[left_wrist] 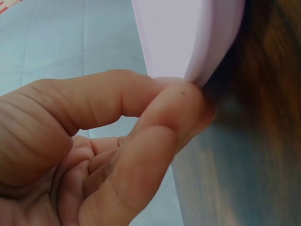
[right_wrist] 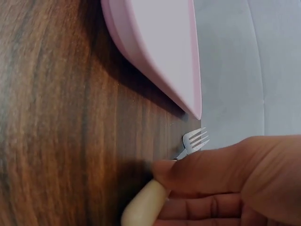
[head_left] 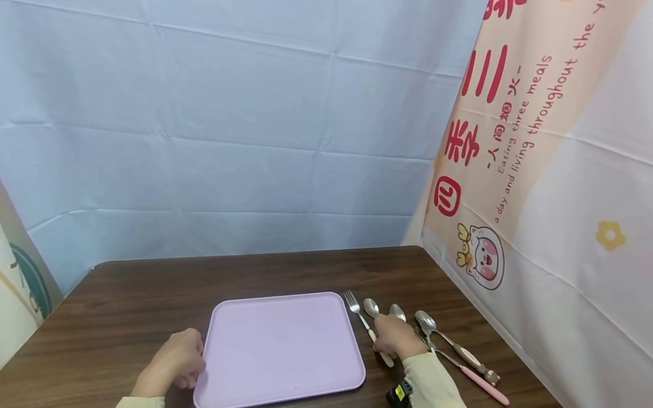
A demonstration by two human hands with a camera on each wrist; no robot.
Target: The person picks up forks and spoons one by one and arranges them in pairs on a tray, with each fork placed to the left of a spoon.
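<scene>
A flat lavender tray (head_left: 280, 345) with a raised rim lies on the dark wood table. My left hand (head_left: 176, 360) pinches its left rim between thumb and fingers, which the left wrist view shows close up at the tray's edge (left_wrist: 207, 42). To the right of the tray, my right hand (head_left: 398, 335) holds a fork (head_left: 363, 321) by its cream handle (right_wrist: 146, 205), thumb on top. The fork's metal tines point to the far side, close to the tray's right rim.
Beyond my right hand lie two spoons (head_left: 371, 307), their handles hidden by it. Farther right are a spoon with a brown figured handle (head_left: 471, 358) and a pink-handled piece (head_left: 484, 385). Pale blue cloth (head_left: 229, 141) hangs behind the table, a printed cloth (head_left: 571, 238) at right.
</scene>
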